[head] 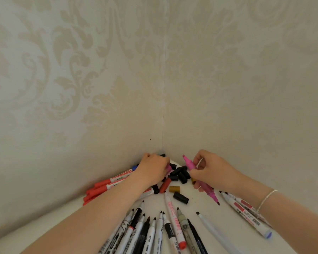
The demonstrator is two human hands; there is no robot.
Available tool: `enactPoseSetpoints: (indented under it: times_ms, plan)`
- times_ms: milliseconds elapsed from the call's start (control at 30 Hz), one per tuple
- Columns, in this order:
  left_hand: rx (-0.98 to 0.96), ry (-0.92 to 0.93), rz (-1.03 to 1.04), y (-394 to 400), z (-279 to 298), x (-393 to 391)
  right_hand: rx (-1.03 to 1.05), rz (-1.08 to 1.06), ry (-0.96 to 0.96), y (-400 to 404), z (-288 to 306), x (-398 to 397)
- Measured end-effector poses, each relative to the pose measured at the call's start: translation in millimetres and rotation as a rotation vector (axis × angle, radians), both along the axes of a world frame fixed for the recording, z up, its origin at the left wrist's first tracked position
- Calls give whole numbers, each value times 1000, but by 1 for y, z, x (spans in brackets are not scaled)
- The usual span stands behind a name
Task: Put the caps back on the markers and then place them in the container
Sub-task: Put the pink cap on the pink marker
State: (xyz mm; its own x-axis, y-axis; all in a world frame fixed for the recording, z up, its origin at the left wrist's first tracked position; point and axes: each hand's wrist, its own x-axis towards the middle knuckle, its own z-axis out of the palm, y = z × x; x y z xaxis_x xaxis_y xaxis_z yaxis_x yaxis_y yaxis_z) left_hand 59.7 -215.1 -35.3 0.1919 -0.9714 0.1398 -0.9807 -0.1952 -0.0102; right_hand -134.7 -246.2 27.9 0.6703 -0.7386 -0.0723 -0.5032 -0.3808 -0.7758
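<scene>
Pinching a pink marker [198,177] at mid-barrel, the right hand [212,171] holds it clear of the table [218,226], fingers curled round it. The marker's long axis runs obliquely: one uncapped chisel end points up and toward the wall corner, the other uncapped tip points down and toward the viewer, ending just above the table.

The left hand [152,170] lies just across the cap pile [180,174], knuckles up, fingers curled down into the caps. A patch of pink [168,168] shows at its fingertips, probably the matching cap, though the hand hides too much to be sure that it is gripped.

The upper marker end points toward the left hand, with only the dark caps between. Judged from this, the coming move is a short closing of the two hands, the cap's opening to be lined up with that oblique axis; the left hand is the nearer to the caps.

Outward: red markers [99,187] along the left wall, uncapped markers [154,233] fanned in front, more markers [246,211] under the right forearm. No container is in view.
</scene>
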Motion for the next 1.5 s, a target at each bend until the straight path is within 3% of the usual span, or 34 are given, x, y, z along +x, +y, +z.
enactPoseSetpoints:
  times_ms: [200, 367, 433, 567, 933, 1033, 1100, 1200, 1267, 1333, 1500]
  plan:
    - [-113, 182, 41, -2, -5, -11, -3, 16, 2, -1, -3, -4]
    - [-421, 869, 39, 21, 30, -16, -187, 3, -38, -4, 2, -6]
    - [-440, 990, 32, 36, 45, -15, -259, -7, -60, -5, 3, -5]
    - [-443, 1041, -23, 58, 62, -18, -282, 15, -85, -5, 5, -2]
    - [-346, 896, -45, 65, 72, -21, -346, 32, -60, -3, 3, 2]
    - [-400, 874, -24, 61, 71, -18, -367, 16, -79, -2, 3, 2]
    - [-456, 1103, 35, 58, 69, -15, -367, 6, -124, 0, 4, 3]
    - [-445, 1908, 38, 56, 69, -15, -365, 39, -172, 4, 7, 4]
    - [-472, 2184, 58, 55, 68, -16, -389, 71, -154, 8, 8, 5]
    - [-485, 2260, 96, 55, 69, -20, -411, 90, -139, 11, 9, 6]
    - [-417, 2197, 101, 55, 68, -24, -440, 91, -143, 16, 13, 9]
